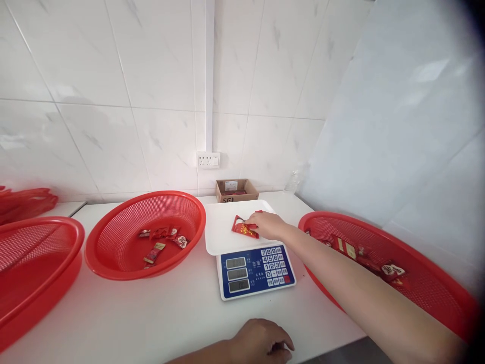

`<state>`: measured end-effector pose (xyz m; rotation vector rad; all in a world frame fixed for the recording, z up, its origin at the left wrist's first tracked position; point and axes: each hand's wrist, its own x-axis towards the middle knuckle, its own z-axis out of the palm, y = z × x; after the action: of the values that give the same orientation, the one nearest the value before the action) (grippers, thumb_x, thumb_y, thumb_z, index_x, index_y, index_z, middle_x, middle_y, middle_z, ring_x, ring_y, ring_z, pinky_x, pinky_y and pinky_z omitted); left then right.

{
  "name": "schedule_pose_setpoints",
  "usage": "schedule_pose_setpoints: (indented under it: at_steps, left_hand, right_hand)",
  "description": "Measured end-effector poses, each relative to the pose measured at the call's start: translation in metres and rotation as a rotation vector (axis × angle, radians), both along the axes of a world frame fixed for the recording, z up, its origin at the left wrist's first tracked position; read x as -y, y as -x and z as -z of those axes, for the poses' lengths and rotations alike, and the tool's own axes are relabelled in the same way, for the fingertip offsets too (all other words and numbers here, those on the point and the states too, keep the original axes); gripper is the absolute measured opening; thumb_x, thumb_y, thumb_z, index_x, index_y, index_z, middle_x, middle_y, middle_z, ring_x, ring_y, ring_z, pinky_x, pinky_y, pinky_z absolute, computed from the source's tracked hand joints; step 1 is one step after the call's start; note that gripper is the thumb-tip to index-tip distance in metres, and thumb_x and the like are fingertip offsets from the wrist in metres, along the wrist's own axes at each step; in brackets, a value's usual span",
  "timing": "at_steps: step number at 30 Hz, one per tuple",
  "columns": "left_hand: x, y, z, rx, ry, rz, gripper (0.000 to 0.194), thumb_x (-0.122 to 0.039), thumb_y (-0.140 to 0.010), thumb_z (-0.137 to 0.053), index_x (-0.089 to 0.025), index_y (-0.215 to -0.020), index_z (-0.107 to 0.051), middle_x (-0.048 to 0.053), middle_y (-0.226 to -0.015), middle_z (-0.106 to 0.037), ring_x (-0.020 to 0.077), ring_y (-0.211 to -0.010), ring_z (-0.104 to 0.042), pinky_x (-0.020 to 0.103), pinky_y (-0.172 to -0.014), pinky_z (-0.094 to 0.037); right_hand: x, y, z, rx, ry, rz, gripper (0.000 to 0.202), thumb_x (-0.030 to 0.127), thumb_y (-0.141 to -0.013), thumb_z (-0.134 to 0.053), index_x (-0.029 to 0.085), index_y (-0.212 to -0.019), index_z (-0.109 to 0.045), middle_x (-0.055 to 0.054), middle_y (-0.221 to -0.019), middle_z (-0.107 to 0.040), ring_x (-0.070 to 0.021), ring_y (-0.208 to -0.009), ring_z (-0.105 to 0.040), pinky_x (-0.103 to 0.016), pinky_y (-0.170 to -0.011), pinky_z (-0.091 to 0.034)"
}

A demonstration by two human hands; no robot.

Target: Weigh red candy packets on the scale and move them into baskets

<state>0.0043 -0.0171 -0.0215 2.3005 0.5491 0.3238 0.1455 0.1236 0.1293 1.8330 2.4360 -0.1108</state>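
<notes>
My right hand point(265, 225) reaches over the white pan point(220, 235) of a digital scale point(257, 273), fingers closed on a red packet point(245, 228) with gold print. The packet lies low at the pan, and my fingers cover part of it. A bit of red wrapper also shows behind my knuckles. My left hand point(263, 341) is at the front of the white table point(151, 318), below the scale. Its fingers are loosely curled, with a gap between thumb and forefinger, and nothing shows in them. Digits on the scale's displays are too faint to read.
Left of the scale, a red basket point(94, 253) holds several wrapped sweets point(162, 233). Another red basket point(78, 232) stands farther left, near red mesh bags point(28, 202). Under my right forearm is a third basket point(316, 217) with packets. A small cardboard box point(238, 198) sits by the wall.
</notes>
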Motion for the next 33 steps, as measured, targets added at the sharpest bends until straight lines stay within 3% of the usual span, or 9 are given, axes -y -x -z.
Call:
schedule_pose_setpoints:
  at_steps: [5, 9, 16, 18, 22, 28, 30, 33]
  left_hand:
    - [0.001, 0.002, -0.005, -0.009, 0.009, -0.003, 0.024, -0.021, -0.079, -0.053, -0.023, -0.099, -0.066, 0.001, -0.086, -0.069, 0.0148, -0.073, -0.063, 0.018, -0.070, -0.048]
    - [0.001, 0.005, -0.010, 0.008, 0.025, 0.006, 0.025, -0.022, -0.080, -0.051, -0.023, -0.100, -0.065, 0.001, -0.086, -0.068, 0.0145, -0.072, -0.062, 0.018, -0.068, -0.047]
    - [0.003, 0.005, -0.015, 0.032, 0.044, -0.002, 0.023, -0.022, -0.080, -0.051, -0.022, -0.099, -0.065, 0.001, -0.086, -0.067, 0.0145, -0.073, -0.061, 0.019, -0.071, -0.046]
    - [0.003, 0.005, -0.015, 0.033, 0.044, -0.016, 0.023, -0.021, -0.080, -0.051, -0.022, -0.098, -0.065, 0.001, -0.086, -0.067, 0.0146, -0.075, -0.061, 0.019, -0.072, -0.046]
    - [0.004, 0.004, -0.016, 0.015, 0.053, -0.042, 0.022, -0.022, -0.080, -0.050, -0.022, -0.096, -0.065, 0.001, -0.084, -0.067, 0.0148, -0.074, -0.060, 0.020, -0.070, -0.045]
    - [0.003, 0.005, -0.020, -0.003, 0.086, -0.032, 0.022, -0.022, -0.081, -0.049, -0.022, -0.096, -0.064, 0.001, -0.087, -0.066, 0.0146, -0.075, -0.059, 0.020, -0.069, -0.044]
    - [0.004, 0.005, -0.021, -0.002, 0.087, -0.038, 0.022, -0.021, -0.081, -0.048, -0.022, -0.096, -0.064, 0.001, -0.086, -0.066, 0.0142, -0.074, -0.058, 0.019, -0.068, -0.044]
    - [0.004, 0.003, -0.020, 0.007, 0.089, -0.050, 0.021, -0.021, -0.081, -0.048, -0.021, -0.094, -0.064, 0.000, -0.082, -0.065, 0.0134, -0.069, -0.057, 0.019, -0.065, -0.043]
  right_hand:
    - [0.001, 0.000, 0.000, 0.002, 0.012, -0.010, 0.029, 0.028, -0.082, -0.048, 0.030, -0.108, -0.061, -0.004, -0.111, -0.062, -0.0215, -0.094, -0.058, -0.025, -0.067, -0.041]
    - [0.011, -0.014, 0.001, -0.103, -0.109, 0.051, 0.032, 0.030, -0.086, -0.040, 0.028, -0.113, -0.057, -0.004, -0.118, -0.057, -0.0209, -0.104, -0.053, -0.026, -0.072, -0.042]
    - [0.054, -0.091, -0.006, -0.405, -0.410, 0.342, 0.024, 0.032, -0.083, -0.046, 0.022, -0.099, -0.060, -0.005, -0.106, -0.061, -0.0178, -0.090, -0.060, -0.026, -0.078, -0.044]
    - [0.070, -0.117, -0.004, -0.487, -0.386, 0.470, 0.022, 0.034, -0.082, -0.046, 0.022, -0.094, -0.061, -0.005, -0.100, -0.064, -0.0196, -0.091, -0.060, -0.028, -0.078, -0.046]
    - [0.102, -0.158, 0.008, -0.769, -0.177, 0.728, 0.027, 0.039, -0.081, -0.046, 0.021, -0.098, -0.059, -0.007, -0.101, -0.065, -0.0207, -0.088, -0.063, -0.028, -0.069, -0.051]
    - [0.135, -0.191, 0.020, -0.993, -0.043, 0.825, 0.028, 0.039, -0.075, -0.056, 0.020, -0.095, -0.060, -0.009, -0.105, -0.066, -0.0201, -0.093, -0.062, -0.027, -0.077, -0.050]
    - [0.140, -0.198, 0.018, -0.928, -0.025, 0.824, 0.029, 0.044, -0.077, -0.054, 0.019, -0.092, -0.060, -0.009, -0.099, -0.068, -0.0194, -0.089, -0.063, -0.026, -0.073, -0.050]
    - [0.144, -0.209, 0.015, -0.625, -0.044, 0.785, 0.032, 0.047, -0.082, -0.043, 0.019, -0.082, -0.059, -0.006, -0.083, -0.071, -0.0192, -0.079, -0.064, -0.026, -0.068, -0.047]
